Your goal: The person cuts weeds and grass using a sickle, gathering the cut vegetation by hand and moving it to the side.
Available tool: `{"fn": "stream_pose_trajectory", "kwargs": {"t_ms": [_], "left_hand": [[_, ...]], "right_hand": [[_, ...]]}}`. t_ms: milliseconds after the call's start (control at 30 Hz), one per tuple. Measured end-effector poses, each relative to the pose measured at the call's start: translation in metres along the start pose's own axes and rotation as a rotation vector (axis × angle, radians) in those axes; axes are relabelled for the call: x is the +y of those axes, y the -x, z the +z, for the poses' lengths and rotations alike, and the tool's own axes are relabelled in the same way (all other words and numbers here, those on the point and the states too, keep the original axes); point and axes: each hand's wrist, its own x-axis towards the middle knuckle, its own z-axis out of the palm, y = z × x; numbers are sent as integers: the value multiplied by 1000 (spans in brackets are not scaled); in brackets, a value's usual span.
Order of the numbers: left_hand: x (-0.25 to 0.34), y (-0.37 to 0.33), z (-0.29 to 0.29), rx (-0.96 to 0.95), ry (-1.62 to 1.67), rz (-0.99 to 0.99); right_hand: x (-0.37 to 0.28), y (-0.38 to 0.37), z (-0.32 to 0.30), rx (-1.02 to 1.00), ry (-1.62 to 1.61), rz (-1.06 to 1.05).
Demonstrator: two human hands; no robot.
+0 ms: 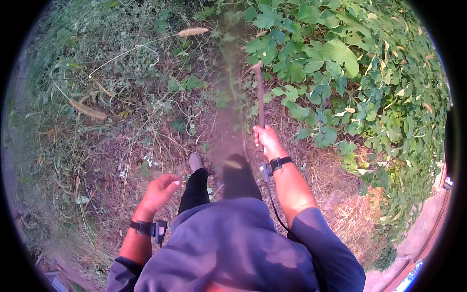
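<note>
- Tangled weeds (131, 58) are filling the left side, running into dry straw near the feet.
- A dense mass of lobed green vine leaves (335, 53) is covering the upper right.
- A blue-grey shirt (219, 238) is taking up the lower middle.
- Pale pavement (418, 231) is curving along the lower right rim.
- Black trousers (193, 190) are showing below the shirt, the right leg blurring under a dark smear.
- A brown wooden stick (260, 100) is rising ahead from the right hand, its paler far end lying beside the vine leaves; whether it is bearing a blade, I cannot tell.
- The left hand (162, 190) is hanging loosely over the weeds, half open, fingers bending and thumb standing slightly apart, grasping nothing visible.
- The right hand (266, 138) is closing its fingers around the stick's near end.
- Small strapped boxes are sitting at both wrists, a black cable (275, 204) trailing from the right one.
- A greyish shoe (196, 161) is pointing forward.
- Foxtail seed heads (193, 31) are arching over the weeds.
</note>
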Motion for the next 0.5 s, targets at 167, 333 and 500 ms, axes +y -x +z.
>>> {"fn": "stream_pose_trajectory", "kwargs": {"t_ms": [167, 333, 500], "left_hand": [[89, -47, 10, -135, 101, -4], [129, -115, 30, -42, 232, -32], [163, -226, 53, 100, 48, -17]], "right_hand": [[-30, -117, 21, -56, -114, 2], [-55, -168, 16, -110, -16, 219], [-91, -113, -31, -278, 48, 376]]}}
